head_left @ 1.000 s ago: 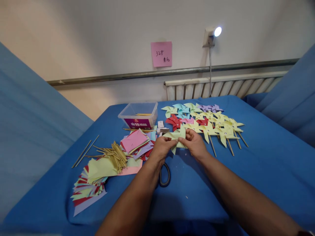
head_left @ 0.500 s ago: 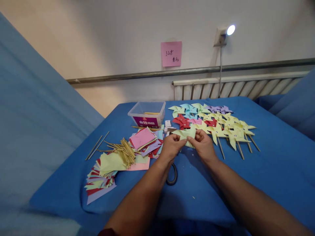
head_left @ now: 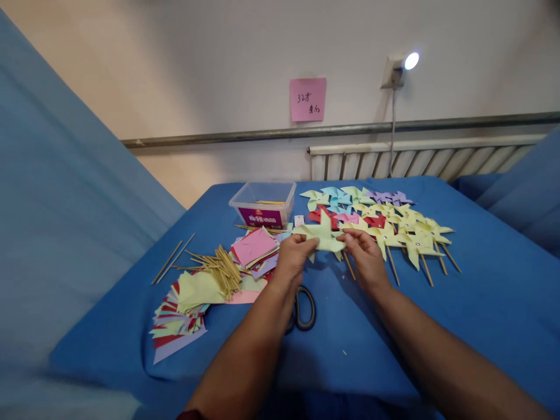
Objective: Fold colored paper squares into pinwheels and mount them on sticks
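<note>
1. Clearly, we have the blue-covered table (head_left: 459,326) spread out below us.
2. On its far right we see finished pinwheels (head_left: 385,234) in rows, several on sticks.
3. Left of them stands a clear plastic box (head_left: 261,217) with a purple label.
4. Our right hand (head_left: 365,259) pinches the right edge of the pale green pinwheel (head_left: 326,236).
5. Our left hand (head_left: 294,256) grips its left side between thumb and fingers.
6. That pinwheel lies between our hands, before the rows.
7. Near our left wrist rest black scissor handles (head_left: 313,310).

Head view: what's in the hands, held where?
A pale green paper pinwheel: left hand pinches its left side, right hand holds its right edge.
</note>
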`<state>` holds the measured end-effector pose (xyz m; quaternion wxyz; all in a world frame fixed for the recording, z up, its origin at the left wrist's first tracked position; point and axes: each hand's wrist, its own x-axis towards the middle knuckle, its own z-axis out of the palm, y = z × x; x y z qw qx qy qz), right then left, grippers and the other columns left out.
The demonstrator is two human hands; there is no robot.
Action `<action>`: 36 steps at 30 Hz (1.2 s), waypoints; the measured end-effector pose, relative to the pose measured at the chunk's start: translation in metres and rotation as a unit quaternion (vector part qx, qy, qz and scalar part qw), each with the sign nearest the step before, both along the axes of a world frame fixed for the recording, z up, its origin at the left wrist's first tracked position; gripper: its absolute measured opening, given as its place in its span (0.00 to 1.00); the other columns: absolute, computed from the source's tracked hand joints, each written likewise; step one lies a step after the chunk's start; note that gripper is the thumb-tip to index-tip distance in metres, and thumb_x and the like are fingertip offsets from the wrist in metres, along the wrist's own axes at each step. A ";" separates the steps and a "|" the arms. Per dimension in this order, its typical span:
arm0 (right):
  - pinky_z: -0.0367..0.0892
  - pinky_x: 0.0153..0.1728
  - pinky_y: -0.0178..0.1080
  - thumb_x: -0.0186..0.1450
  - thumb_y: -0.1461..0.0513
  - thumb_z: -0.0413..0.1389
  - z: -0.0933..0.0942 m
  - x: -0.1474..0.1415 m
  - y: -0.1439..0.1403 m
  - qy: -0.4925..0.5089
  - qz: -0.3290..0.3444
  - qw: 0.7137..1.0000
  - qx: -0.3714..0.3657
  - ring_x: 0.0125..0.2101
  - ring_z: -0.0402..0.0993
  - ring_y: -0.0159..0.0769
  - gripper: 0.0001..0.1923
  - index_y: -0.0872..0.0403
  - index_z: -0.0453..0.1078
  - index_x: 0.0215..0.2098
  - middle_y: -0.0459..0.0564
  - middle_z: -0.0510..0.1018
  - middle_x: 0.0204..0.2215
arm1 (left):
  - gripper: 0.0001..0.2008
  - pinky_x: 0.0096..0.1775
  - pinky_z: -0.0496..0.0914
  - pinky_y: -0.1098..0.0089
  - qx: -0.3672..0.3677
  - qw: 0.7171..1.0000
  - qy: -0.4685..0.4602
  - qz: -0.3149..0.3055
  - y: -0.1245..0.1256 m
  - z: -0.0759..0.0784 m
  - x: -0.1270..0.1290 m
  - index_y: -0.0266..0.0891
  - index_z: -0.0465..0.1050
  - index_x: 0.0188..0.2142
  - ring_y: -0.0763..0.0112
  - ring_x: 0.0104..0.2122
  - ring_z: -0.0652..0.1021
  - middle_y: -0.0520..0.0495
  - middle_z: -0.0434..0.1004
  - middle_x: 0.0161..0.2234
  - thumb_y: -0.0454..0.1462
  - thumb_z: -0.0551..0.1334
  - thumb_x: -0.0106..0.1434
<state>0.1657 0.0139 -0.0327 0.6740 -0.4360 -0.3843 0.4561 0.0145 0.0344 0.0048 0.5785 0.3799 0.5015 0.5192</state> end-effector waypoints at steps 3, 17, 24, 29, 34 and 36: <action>0.67 0.32 0.36 0.57 0.52 0.63 -0.004 0.003 0.005 -0.039 -0.022 0.999 -0.009 0.29 0.72 0.32 0.15 0.52 0.74 0.37 0.47 0.78 0.31 | 0.12 0.29 0.68 0.69 0.025 0.994 -0.085 0.068 0.010 0.009 -0.015 0.33 0.75 0.24 0.71 0.23 0.75 0.47 0.77 0.23 0.35 0.72 0.39; 0.66 0.42 0.37 0.66 0.60 0.53 0.006 -0.040 0.027 -0.583 0.073 0.809 0.002 0.41 0.75 0.39 0.14 0.52 0.77 0.45 0.54 0.79 0.40 | 0.10 0.28 0.70 0.71 0.068 0.972 -0.170 0.149 0.016 0.016 -0.022 0.33 0.73 0.20 0.73 0.20 0.74 0.50 0.75 0.18 0.32 0.72 0.39; 0.67 0.42 0.40 0.64 0.64 0.53 0.021 -0.070 0.060 -0.698 0.133 0.698 -0.089 0.43 0.77 0.46 0.15 0.57 0.77 0.46 0.61 0.81 0.43 | 0.11 0.29 0.71 0.71 0.063 0.969 -0.193 0.140 0.017 0.015 -0.024 0.32 0.76 0.24 0.72 0.22 0.77 0.48 0.78 0.22 0.31 0.72 0.38; 0.68 0.43 0.40 0.63 0.66 0.54 0.024 -0.074 0.072 -0.717 0.154 0.675 -0.087 0.47 0.76 0.46 0.19 0.58 0.73 0.52 0.62 0.79 0.47 | 0.12 0.31 0.71 0.71 0.060 0.970 -0.199 0.128 0.018 0.013 -0.026 0.31 0.76 0.24 0.70 0.23 0.78 0.47 0.79 0.23 0.31 0.72 0.38; 0.69 0.44 0.39 0.62 0.67 0.55 0.028 -0.076 0.075 -0.731 0.173 0.655 -0.079 0.47 0.76 0.47 0.20 0.55 0.73 0.52 0.61 0.79 0.49 | 0.12 0.31 0.72 0.70 0.058 0.970 -0.201 0.125 0.020 0.011 -0.028 0.31 0.77 0.26 0.69 0.24 0.78 0.47 0.80 0.24 0.31 0.72 0.38; 0.70 0.44 0.39 0.62 0.67 0.55 0.029 -0.075 0.072 -0.734 0.179 0.650 -0.076 0.47 0.76 0.47 0.18 0.55 0.76 0.49 0.60 0.79 0.48 | 0.12 0.31 0.72 0.70 0.056 0.970 -0.202 0.121 0.021 0.010 -0.028 0.31 0.77 0.26 0.69 0.24 0.78 0.46 0.80 0.24 0.31 0.72 0.39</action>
